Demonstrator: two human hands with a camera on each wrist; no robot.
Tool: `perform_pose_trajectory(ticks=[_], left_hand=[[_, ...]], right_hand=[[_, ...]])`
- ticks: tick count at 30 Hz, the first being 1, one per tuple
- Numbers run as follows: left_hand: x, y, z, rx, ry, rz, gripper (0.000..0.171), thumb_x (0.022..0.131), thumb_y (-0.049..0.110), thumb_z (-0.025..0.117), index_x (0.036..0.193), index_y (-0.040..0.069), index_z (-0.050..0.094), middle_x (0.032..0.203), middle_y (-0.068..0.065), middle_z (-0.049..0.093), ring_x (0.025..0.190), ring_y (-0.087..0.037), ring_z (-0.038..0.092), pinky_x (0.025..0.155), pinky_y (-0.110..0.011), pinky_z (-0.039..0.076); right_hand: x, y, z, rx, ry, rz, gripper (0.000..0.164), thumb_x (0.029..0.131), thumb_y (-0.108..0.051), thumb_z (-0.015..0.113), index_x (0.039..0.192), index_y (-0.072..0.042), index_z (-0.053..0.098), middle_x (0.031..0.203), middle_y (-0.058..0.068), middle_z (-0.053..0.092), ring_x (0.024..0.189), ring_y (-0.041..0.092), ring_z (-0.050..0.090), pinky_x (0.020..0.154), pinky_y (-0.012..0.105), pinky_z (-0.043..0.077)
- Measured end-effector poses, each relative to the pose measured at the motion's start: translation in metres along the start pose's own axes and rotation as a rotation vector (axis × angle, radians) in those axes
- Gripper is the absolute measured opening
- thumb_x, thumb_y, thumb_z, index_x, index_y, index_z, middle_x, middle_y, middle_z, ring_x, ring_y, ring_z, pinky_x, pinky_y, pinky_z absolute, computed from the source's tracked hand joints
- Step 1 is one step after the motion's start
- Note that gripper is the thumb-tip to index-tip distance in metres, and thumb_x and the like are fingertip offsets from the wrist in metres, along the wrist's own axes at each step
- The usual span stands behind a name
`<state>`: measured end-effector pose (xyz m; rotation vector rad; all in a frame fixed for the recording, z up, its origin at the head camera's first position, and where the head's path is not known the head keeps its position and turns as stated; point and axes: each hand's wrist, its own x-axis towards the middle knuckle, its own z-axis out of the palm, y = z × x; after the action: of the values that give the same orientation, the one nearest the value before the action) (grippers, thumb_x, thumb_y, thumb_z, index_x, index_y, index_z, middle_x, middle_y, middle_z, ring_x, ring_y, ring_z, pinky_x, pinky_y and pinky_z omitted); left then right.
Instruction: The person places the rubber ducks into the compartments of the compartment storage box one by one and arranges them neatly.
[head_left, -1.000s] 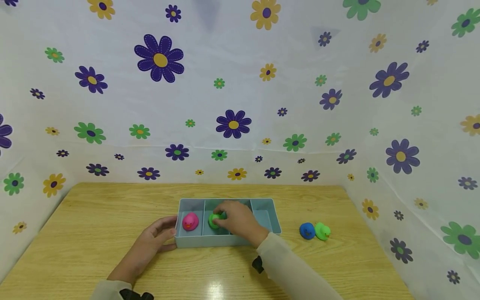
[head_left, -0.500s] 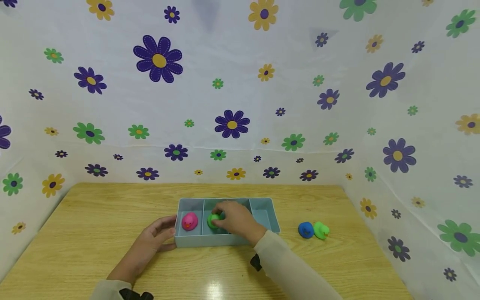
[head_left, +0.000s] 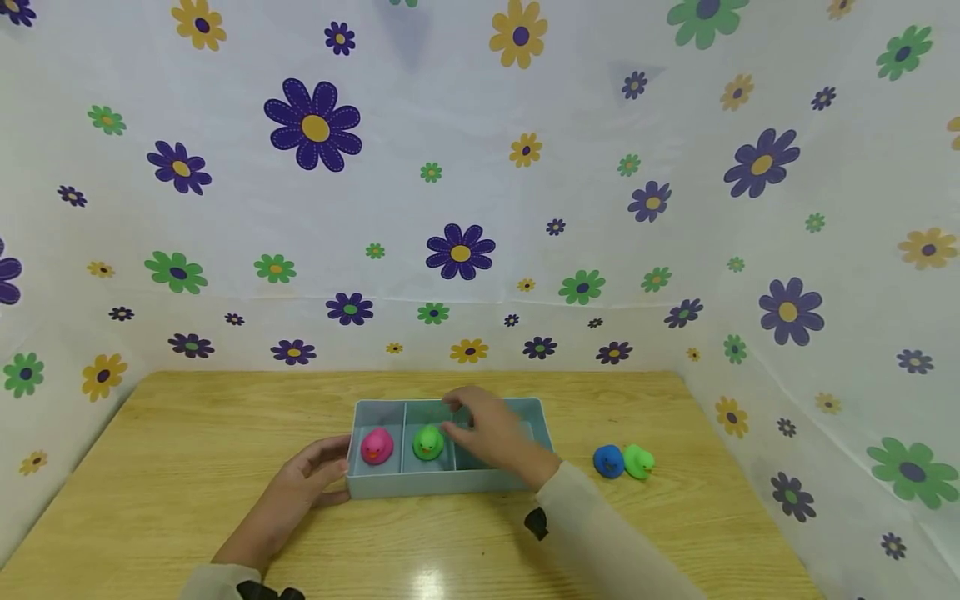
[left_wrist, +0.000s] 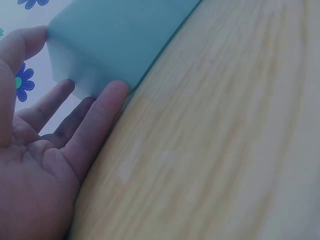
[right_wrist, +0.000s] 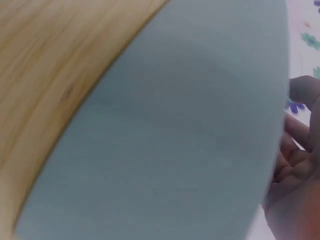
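Spreading across the lower part of the head view, the wooden counter (head_left: pixel 187 467) carries everything and is hemmed in on three sides by a white cloth printed with flowers (head_left: pixel 315 125). Near the middle of the counter sits a pale blue tray (head_left: pixel 420 484) divided into compartments set side by side. The leftmost compartment holds a pink duck (head_left: pixel 377 446), and the next one to its right holds a green duck (head_left: pixel 428 442); both stand upright and apart from each other, with a divider between them.

The left hand (head_left: pixel 303 485) lies against the tray's left end with its fingers straight and relaxed, gripping nothing; the left wrist view shows the fingertips (left_wrist: pixel 112 95) touching the tray's outer wall (left_wrist: pixel 120 40) at its corner, the palm turned up from the counter. The right hand (head_left: pixel 495 433) hovers over the tray's right part, just beside the green duck but not touching it, fingers loosely spread and released, holding nothing. In the right wrist view the tray's wall (right_wrist: pixel 190 130) fills most of the frame, and only a few slightly bent fingers (right_wrist: pixel 300 130) show at the right edge.

Well to the right of the tray, a blue duck (head_left: pixel 608 461) and a second green duck (head_left: pixel 639 461) rest on the counter, touching each other.
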<state>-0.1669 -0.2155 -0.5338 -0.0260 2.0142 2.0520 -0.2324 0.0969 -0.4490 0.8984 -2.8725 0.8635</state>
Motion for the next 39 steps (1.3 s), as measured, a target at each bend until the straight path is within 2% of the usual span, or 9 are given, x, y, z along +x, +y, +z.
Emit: perform_pose_trajectory(ticks=[4, 9, 15, 20, 23, 28, 32, 39], left_hand=[[0.001, 0.001, 0.001, 0.001, 0.001, -0.004, 0.059, 0.104, 0.031, 0.064, 0.154, 0.008, 0.044, 0.155, -0.018, 0.045, 0.137, -0.036, 0.05, 0.095, -0.04, 0.06], [0.002, 0.002, 0.0, 0.003, 0.001, -0.002, 0.059, 0.104, 0.031, 0.064, 0.154, 0.007, 0.043, 0.155, -0.018, 0.045, 0.136, -0.036, 0.05, 0.094, -0.041, 0.06], [0.001, 0.001, 0.0, 0.004, 0.004, -0.001, 0.058, 0.105, 0.029, 0.063, 0.154, 0.006, 0.043, 0.155, -0.019, 0.045, 0.136, -0.036, 0.051, 0.094, -0.041, 0.06], [0.0, 0.001, -0.001, 0.007, 0.015, -0.008, 0.059, 0.104, 0.031, 0.064, 0.154, 0.008, 0.043, 0.155, -0.018, 0.046, 0.134, -0.034, 0.053, 0.094, -0.04, 0.061], [0.0, 0.001, -0.001, 0.004, 0.017, -0.008, 0.059, 0.104, 0.031, 0.064, 0.154, 0.008, 0.043, 0.154, -0.018, 0.046, 0.134, -0.034, 0.052, 0.094, -0.04, 0.061], [0.0, 0.0, 0.0, 0.004, 0.02, -0.015, 0.06, 0.104, 0.031, 0.064, 0.155, 0.008, 0.043, 0.155, -0.018, 0.046, 0.134, -0.034, 0.052, 0.094, -0.04, 0.061], [0.0, 0.0, 0.0, 0.005, 0.024, -0.017, 0.059, 0.104, 0.031, 0.064, 0.154, 0.008, 0.043, 0.155, -0.018, 0.046, 0.134, -0.033, 0.053, 0.094, -0.04, 0.061], [0.0, 0.001, 0.002, 0.006, 0.022, -0.017, 0.059, 0.104, 0.032, 0.064, 0.154, 0.008, 0.044, 0.155, -0.017, 0.046, 0.134, -0.033, 0.053, 0.094, -0.04, 0.061]], right_hand=[[-0.017, 0.014, -0.026, -0.01, 0.064, 0.038, 0.033, 0.1, -0.024, 0.07, 0.129, -0.01, 0.066, 0.12, 0.003, 0.068, 0.095, 0.016, 0.062, 0.079, 0.033, 0.057], [-0.043, 0.046, -0.052, -0.052, 0.11, 0.071, 0.032, 0.098, -0.023, 0.073, 0.127, -0.01, 0.068, 0.121, 0.007, 0.069, 0.101, 0.021, 0.066, 0.085, 0.041, 0.059], [-0.078, 0.094, -0.077, -0.118, 0.083, 0.162, 0.034, 0.099, -0.025, 0.072, 0.128, -0.008, 0.067, 0.124, 0.007, 0.069, 0.108, 0.027, 0.065, 0.091, 0.051, 0.057], [-0.105, 0.12, -0.093, -0.134, 0.033, 0.228, 0.031, 0.1, -0.024, 0.069, 0.125, -0.006, 0.068, 0.121, 0.01, 0.069, 0.109, 0.032, 0.065, 0.093, 0.055, 0.056], [-0.117, 0.13, -0.098, -0.13, -0.011, 0.247, 0.027, 0.1, -0.021, 0.069, 0.121, -0.004, 0.069, 0.117, 0.01, 0.07, 0.108, 0.033, 0.065, 0.093, 0.056, 0.056], [-0.132, 0.141, -0.101, -0.112, -0.065, 0.239, 0.019, 0.098, -0.019, 0.072, 0.112, -0.007, 0.071, 0.109, 0.003, 0.07, 0.102, 0.029, 0.065, 0.089, 0.051, 0.056], [-0.137, 0.145, -0.101, -0.078, -0.073, 0.242, 0.015, 0.094, -0.02, 0.076, 0.105, -0.011, 0.072, 0.103, -0.001, 0.07, 0.099, 0.026, 0.065, 0.088, 0.05, 0.056], [-0.14, 0.148, -0.1, -0.072, -0.081, 0.257, 0.014, 0.093, -0.021, 0.079, 0.103, -0.013, 0.073, 0.099, -0.004, 0.069, 0.095, 0.021, 0.065, 0.085, 0.047, 0.057]])
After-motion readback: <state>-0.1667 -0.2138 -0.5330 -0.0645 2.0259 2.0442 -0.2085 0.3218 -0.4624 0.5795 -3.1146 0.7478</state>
